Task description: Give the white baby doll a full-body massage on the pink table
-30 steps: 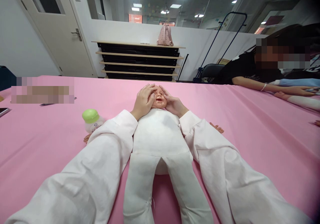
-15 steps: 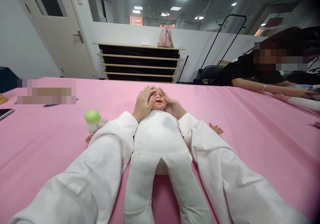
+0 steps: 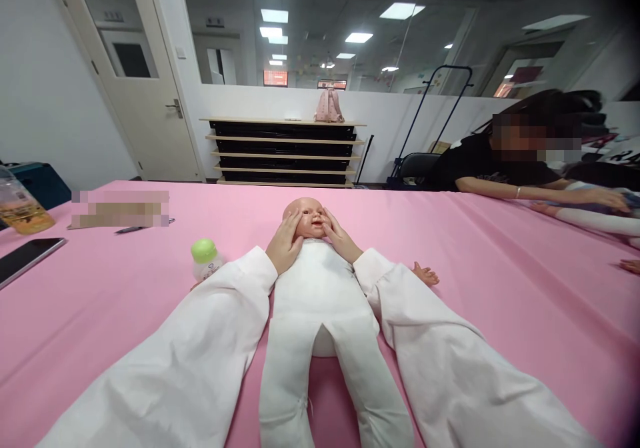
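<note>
A baby doll (image 3: 323, 278) with a white cloth body lies on its back on the pink cover (image 3: 480, 268), its feet toward me. Its bare plastic head is turned slightly to the right. My left hand (image 3: 287, 243) rests along the left side of the doll's face, fingers stretched out over the cheek. Against the other cheek lies my right hand (image 3: 343, 238), its fingers extended too. One doll hand (image 3: 426, 274) sticks out beyond my right sleeve; the other is mostly hidden by my left sleeve.
A bottle with a green cap (image 3: 204, 253) stands beside my left forearm. At the left are a phone (image 3: 30, 260), a pen (image 3: 143, 227) and a drink bottle (image 3: 23, 201). A person in black (image 3: 480, 161) leans over the table at the right, near another doll's arm (image 3: 595, 221).
My hands have slid down and outward from the doll's forehead and eyes to its cheeks, uncovering the upper face. The head has turned a little right. My view has tilted up.
</note>
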